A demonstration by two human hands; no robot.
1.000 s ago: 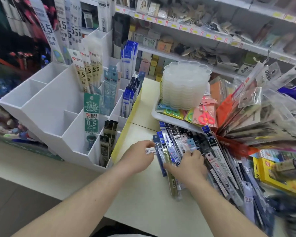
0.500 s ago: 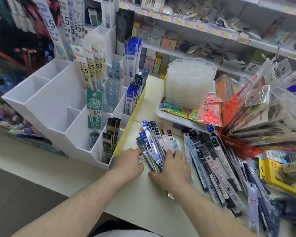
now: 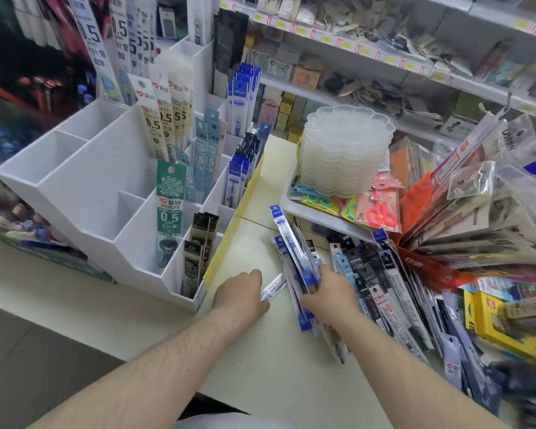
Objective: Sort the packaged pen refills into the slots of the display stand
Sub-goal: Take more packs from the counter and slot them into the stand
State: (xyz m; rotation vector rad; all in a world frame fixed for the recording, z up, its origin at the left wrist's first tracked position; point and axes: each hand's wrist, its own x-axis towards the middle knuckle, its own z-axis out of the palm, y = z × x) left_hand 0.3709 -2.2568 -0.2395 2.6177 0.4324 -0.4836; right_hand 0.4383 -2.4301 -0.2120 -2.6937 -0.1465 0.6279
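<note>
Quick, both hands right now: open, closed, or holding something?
Left hand: holding a white-labelled refill packet.
Right hand: fingers curled round a bundle of blue refill packets.

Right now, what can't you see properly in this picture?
- Left hand: its fingertips hide under its knuckles, head view.
- Blue refill packs: their lower ends sit behind the right hand.
- Yellow box: print blurred near the right edge.
- White stand: slot bottoms hidden by its walls.

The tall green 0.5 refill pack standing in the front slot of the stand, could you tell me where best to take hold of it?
Pinch the green pack at its top header, coming from above. It stands upright in the white stand, so the slot walls hide its lower part, and only the flat top with the hang hole is free for the fingers.
</note>
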